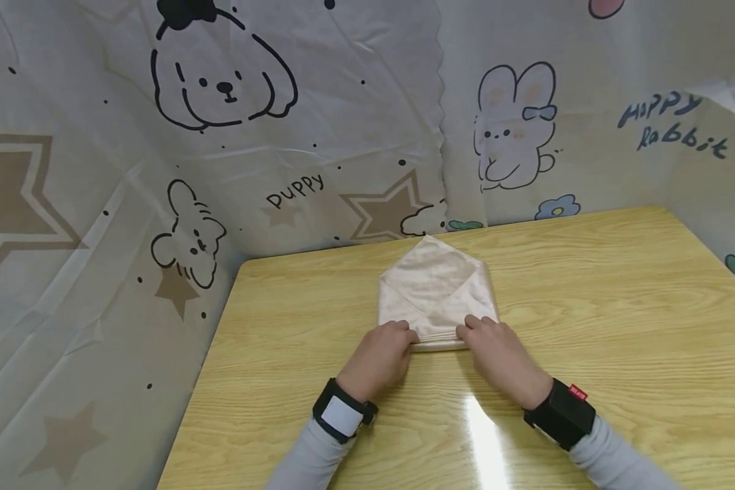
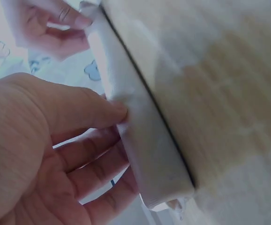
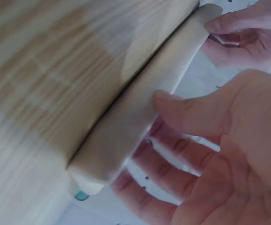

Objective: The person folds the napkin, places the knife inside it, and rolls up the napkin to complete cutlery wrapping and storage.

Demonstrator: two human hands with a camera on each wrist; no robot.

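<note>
Pinching its near edge toward the two ends, the left hand (image 1: 376, 355) and the right hand (image 1: 501, 355) hold the cloth (image 1: 433, 289), which lies on the table (image 1: 600, 306) just beyond the fingers, its pointed end farthest from them. In the wrist views we see the left thumb (image 2: 91, 108) and the right thumb (image 3: 189, 110) pressed on the near face of that edge, with other fingers bent over to the far side, so both hands grip it between thumb and fingers. Between the two sets of fingertips we make out thin layers stacked at the edge; ahead of them, slanting creases run toward the point. We judge the cloth light and soft, with little danger of breaking. Its slight sheen suggests a slippery face, so we would expect layers to slide over one another if only the top one is caught. The thick edge under the thumbs looks firmest to us, and we would take hold there, near both ends, squeezing all the layers together. The single-looking flap beyond the fingertips seems floppier, and we think it would bend or wrinkle if lifted alone.
</note>
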